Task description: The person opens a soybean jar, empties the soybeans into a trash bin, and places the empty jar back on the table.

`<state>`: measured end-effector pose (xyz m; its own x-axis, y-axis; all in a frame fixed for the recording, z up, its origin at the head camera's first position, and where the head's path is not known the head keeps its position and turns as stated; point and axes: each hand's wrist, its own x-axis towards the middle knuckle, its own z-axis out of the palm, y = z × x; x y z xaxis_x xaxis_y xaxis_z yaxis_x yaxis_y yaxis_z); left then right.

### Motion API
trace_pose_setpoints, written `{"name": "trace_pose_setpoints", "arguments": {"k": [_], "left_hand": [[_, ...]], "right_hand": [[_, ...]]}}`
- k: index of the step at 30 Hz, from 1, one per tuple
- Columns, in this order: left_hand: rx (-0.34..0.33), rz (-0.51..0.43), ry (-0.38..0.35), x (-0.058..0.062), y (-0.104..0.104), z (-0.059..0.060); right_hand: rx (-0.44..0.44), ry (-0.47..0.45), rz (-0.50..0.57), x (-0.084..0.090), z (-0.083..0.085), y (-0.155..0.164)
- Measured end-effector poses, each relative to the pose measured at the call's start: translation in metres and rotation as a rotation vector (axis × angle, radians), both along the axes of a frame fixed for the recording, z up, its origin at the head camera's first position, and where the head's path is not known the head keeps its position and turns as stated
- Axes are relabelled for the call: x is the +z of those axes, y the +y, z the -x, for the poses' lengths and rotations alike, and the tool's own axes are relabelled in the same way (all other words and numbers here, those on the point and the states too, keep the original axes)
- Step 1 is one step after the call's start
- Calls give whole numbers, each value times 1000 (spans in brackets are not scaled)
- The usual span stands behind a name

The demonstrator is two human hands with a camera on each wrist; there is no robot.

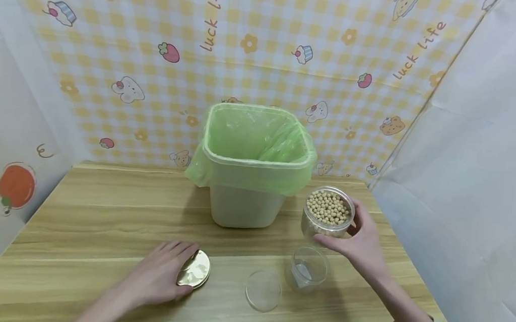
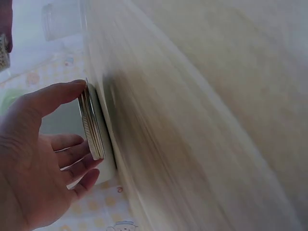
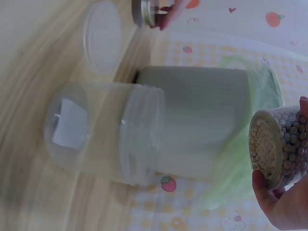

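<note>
My left hand [image 1: 158,274] lies low over the wooden table [image 1: 99,209], forearm entering from the near edge and angled toward the centre. Its fingers curl round the gold metal lid [image 1: 195,269]; the left wrist view shows the thumb on the upper rim of the lid [image 2: 92,122] and the other fingers hooked under the lower rim, with the lid tilted on edge against the table surface.

My right hand [image 1: 361,240] is raised above the table at the right side, forearm running back to the near right corner, wrist bent inward. Thumb and fingers wrap the wall of the open jar of soybeans [image 1: 328,213], holding it off the table, mouth up and tilted slightly toward me. In the right wrist view the jar [image 3: 279,144] sits between thumb and fingertips.

Directly below that hand, an empty clear jar [image 1: 306,268] stands on the table, with a clear plastic lid [image 1: 263,290] lying flat just beside it on the left. A bin with a green liner [image 1: 253,165] stands behind, at the centre.
</note>
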<state>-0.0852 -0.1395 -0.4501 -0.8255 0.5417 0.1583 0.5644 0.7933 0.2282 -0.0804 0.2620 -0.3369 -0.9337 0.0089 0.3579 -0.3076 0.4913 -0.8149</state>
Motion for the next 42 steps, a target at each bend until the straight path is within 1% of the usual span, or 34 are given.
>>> {"name": "trace_pose_setpoints", "arguments": {"k": [4,10,14,17,19,21,23,25,27,31,34,36,38,42], "left_hand": [[26,12,-11,-4,-5,1],[34,22,10,-9,-11,2],[44,21,10,-10,-13,1],[53,22,8,-11,-14,0],[53,20,-1,-11,-14,0],[51,14,-19,-9,-15,0],[51,2,-31,-5,-15,2],[53,-26,-29,3,-16,6],[64,-82,-27,15,-16,11],[83,-216,-4,46,-19,26],[77,-273,36,69,-20,39],[75,-293,62,83,-21,47],[73,-293,75,96,-21,54],[87,-274,95,114,-20,65]], "right_hand": [[-16,12,1,8,2,4],[-29,7,7,23,8,13],[0,-4,62,34,15,21],[27,-8,133,43,22,25],[26,-6,160,49,26,27],[26,-2,181,54,32,29],[25,1,189,59,37,31],[34,6,201,65,43,32],[37,4,203,71,47,33],[49,11,198,84,57,35],[67,19,201,93,64,34],[72,14,204,98,70,34],[50,3,168,102,74,33],[6,-18,83,110,85,29]]}}
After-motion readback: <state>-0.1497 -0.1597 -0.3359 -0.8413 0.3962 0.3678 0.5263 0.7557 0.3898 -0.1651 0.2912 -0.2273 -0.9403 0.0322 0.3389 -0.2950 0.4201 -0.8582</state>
